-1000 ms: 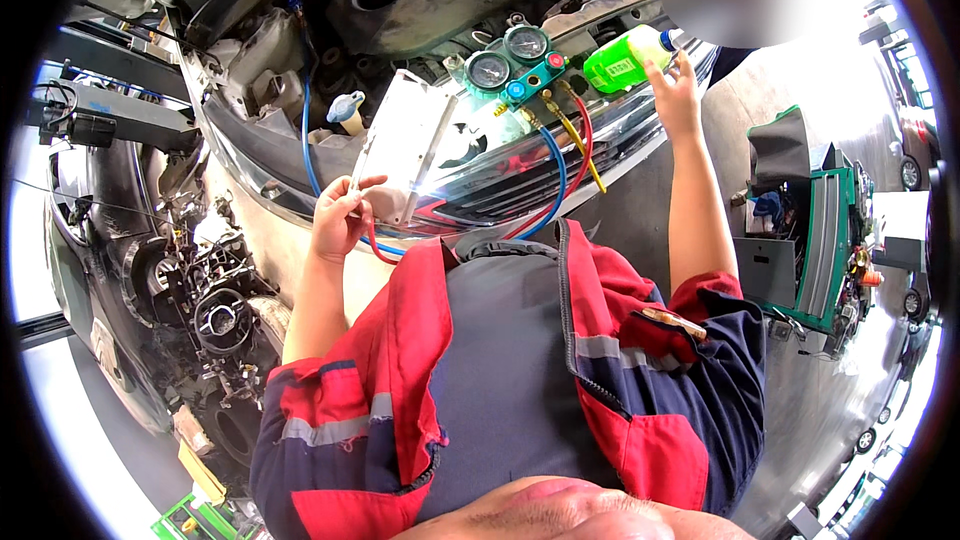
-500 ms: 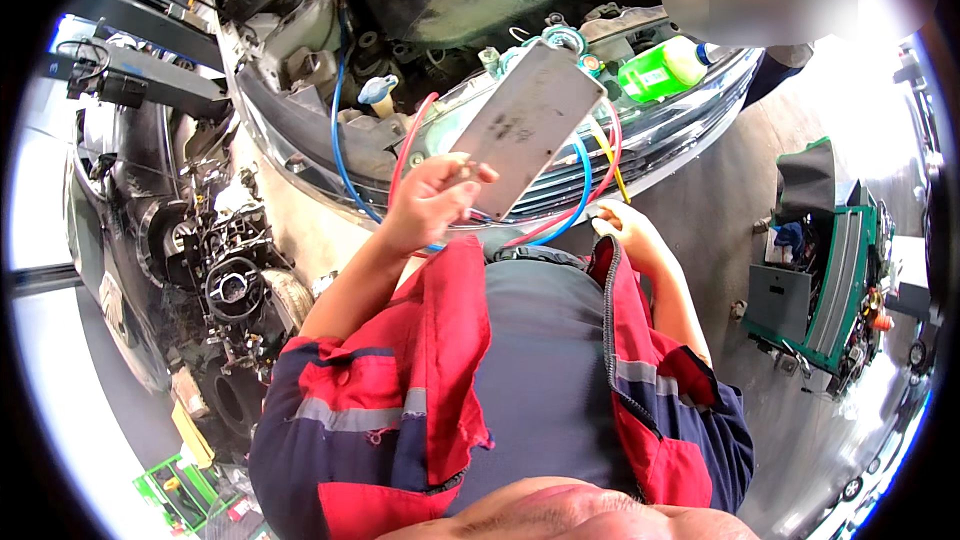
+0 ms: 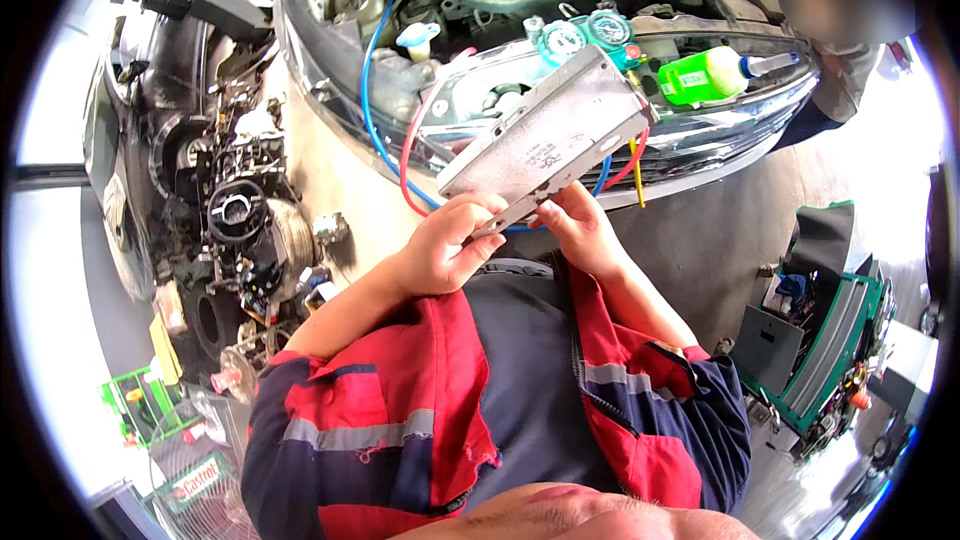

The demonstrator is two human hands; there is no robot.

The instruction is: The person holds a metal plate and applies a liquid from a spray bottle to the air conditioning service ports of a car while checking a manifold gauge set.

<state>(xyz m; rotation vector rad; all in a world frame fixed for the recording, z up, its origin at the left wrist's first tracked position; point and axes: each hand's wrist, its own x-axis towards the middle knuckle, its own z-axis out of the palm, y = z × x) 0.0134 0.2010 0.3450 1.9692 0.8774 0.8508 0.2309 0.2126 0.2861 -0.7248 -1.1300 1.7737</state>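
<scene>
A flat, oblong grey metal case (image 3: 545, 145) with dark marks on its face is held tilted in front of my chest. My left hand (image 3: 452, 242) is closed round its near left corner, thumb on the near edge. Along the same edge, farther right, my right hand (image 3: 582, 230) pinches the case between thumb and fingers. Just behind the case, a teal manifold gauge set (image 3: 585, 38) rests at the front of the engine bay. Its red hose (image 3: 405, 155) and blue hose (image 3: 372, 110) loop down on the left; a yellow hose (image 3: 639, 185) hangs at the right.
A green spray bottle (image 3: 705, 76) lies on the car's front edge (image 3: 735, 140). Another person (image 3: 845, 80) stands at the far right. The green tool cart (image 3: 830, 340) is to the right, with stripped engine parts (image 3: 240, 205) on the left. A wire fan guard (image 3: 190, 470) shows lower left.
My right hand has come up and taken hold of the case's near edge. The case has turned over, showing a different, marked face. The view has shifted, so the car sits farther right.
</scene>
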